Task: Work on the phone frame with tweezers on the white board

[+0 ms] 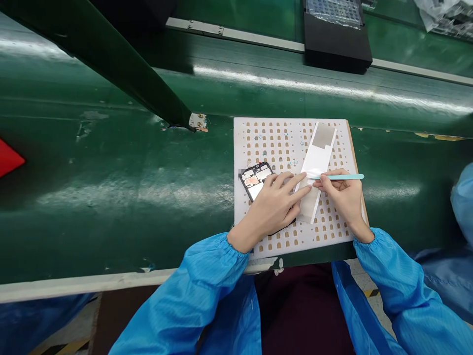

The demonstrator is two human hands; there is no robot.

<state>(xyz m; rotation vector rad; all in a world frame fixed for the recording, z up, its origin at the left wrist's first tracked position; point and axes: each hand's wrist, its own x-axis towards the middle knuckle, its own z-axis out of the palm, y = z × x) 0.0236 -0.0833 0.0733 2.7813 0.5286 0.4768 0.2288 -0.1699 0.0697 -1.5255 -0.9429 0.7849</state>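
Observation:
My right hand [342, 195] pinches light-blue tweezers [349, 177], their tip pointing left onto a white strip of backing paper [318, 158]. A grey patch [324, 136] covers the strip's upper end, and a paler greyish area lies at its lower end. With fingers spread, my left hand [277, 204] lies over a phone body [256, 178] and touches the strip with its fingertips. White and copper-coloured parts show inside the phone's black frame; its lower half is mostly hidden under the hand. Phone and strip both rest on a white perforated foam board [258, 246].
A green workbench [111, 236] surrounds the board. One dark green post [140, 74] slants down at the left. At the back, a black block [336, 47] carries a clear plastic tray [334, 11]. A red object [9, 158] sits far left; a blue sleeve [464, 197] shows far right.

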